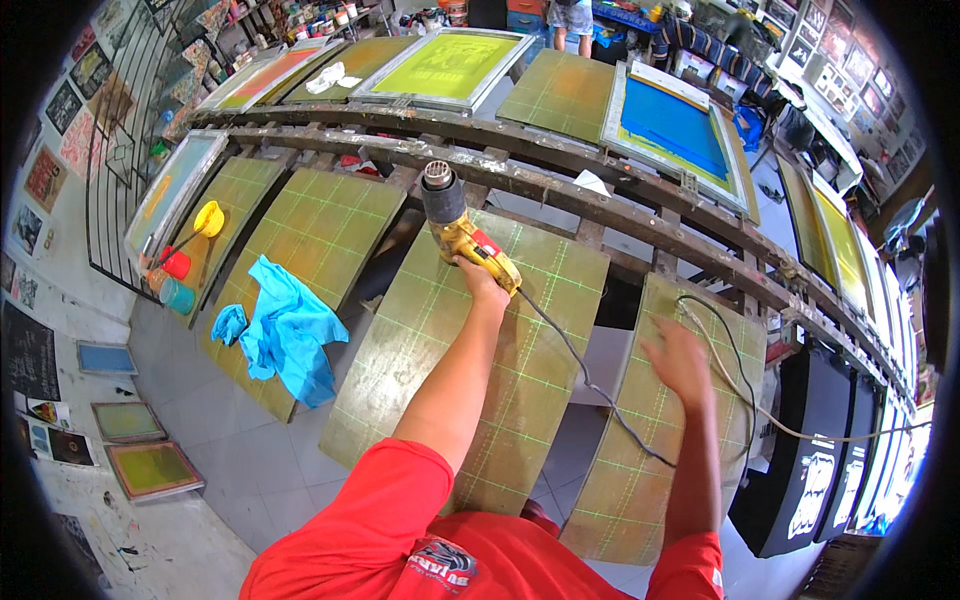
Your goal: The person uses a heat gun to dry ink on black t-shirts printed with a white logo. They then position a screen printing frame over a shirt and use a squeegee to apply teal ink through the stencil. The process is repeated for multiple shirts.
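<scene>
My left hand (482,283) is closed round the handle of a yellow and black heat gun (458,228). Its metal nozzle points up and away from me, above the far part of a green-gridded printing board (440,370). From the handle a dark power cord (570,352) runs down to the right, across to another gridded board (630,460). Over that right board hovers my right hand (678,358), its fingers smeared by motion. A pale cable (722,372) and a loop of dark cord lie just right of it.
A crumpled blue cloth (285,330) lies on the board to the left. Beyond it are a yellow cup (208,218) and a red cup (176,263). Wooden rails (560,195) cross behind the boards, with framed screens (445,68) farther back. Black printed shirts (800,450) hang at right.
</scene>
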